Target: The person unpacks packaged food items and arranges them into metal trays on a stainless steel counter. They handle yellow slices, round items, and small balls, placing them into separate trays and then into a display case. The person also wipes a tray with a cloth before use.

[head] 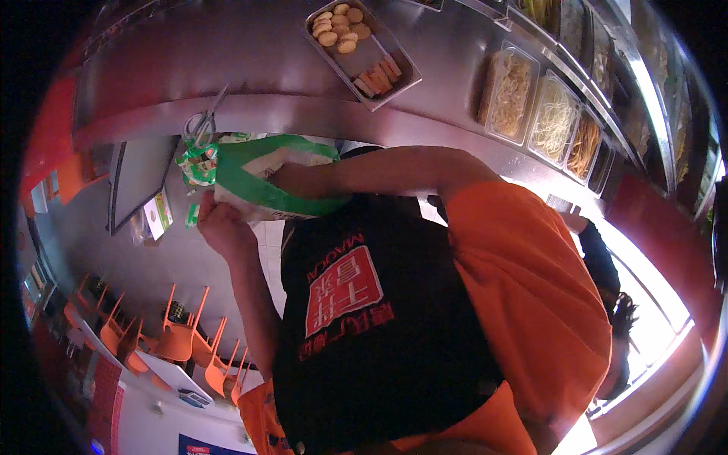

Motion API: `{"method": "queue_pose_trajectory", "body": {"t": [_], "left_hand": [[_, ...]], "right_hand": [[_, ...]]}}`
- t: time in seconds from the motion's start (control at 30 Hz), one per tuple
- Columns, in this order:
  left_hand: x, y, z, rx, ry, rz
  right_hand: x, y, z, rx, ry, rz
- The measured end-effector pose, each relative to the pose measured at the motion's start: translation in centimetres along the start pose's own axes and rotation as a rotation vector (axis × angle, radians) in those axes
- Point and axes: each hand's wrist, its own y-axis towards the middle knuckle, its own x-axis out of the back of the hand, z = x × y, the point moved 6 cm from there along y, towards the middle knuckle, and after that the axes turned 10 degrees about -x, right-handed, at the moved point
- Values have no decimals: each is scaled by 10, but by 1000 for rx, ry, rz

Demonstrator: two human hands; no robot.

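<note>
A large green and white bag (236, 170) lies across the front of my body, just below the counter's edge. My right hand (293, 179) reaches into its pale opening, and the fingers are hidden there. At the bag's lower left edge my left hand (220, 219) has curled fingers and appears to grip the edge. Beside the bag's left end is a crumpled green and white plastic packet (199, 166). A pair of scissors (202, 125) rests just above that packet, blades towards the counter.
On the metal counter (227, 62) stands a metal tray (392, 98) of round, pale brown pieces and reddish-white sticks. Clear containers (512, 94) of shredded or noodle-like food line the right. A person (603, 267) stands behind at right. Orange chairs (176, 341) are at lower left.
</note>
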Motion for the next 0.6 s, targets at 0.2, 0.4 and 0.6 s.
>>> {"method": "queue_pose_trajectory", "body": {"t": [0.2,0.4,0.6], "left_hand": [[-6,-4,5,31,46,90],[-14,-6,18,105,-66,138],[-5,-3,15,41,-28,155]], "right_hand": [[-14,3,-21,-40,45,85],[-18,1,-23,-56,38,108],[-21,4,-30,-68,21,130]]}}
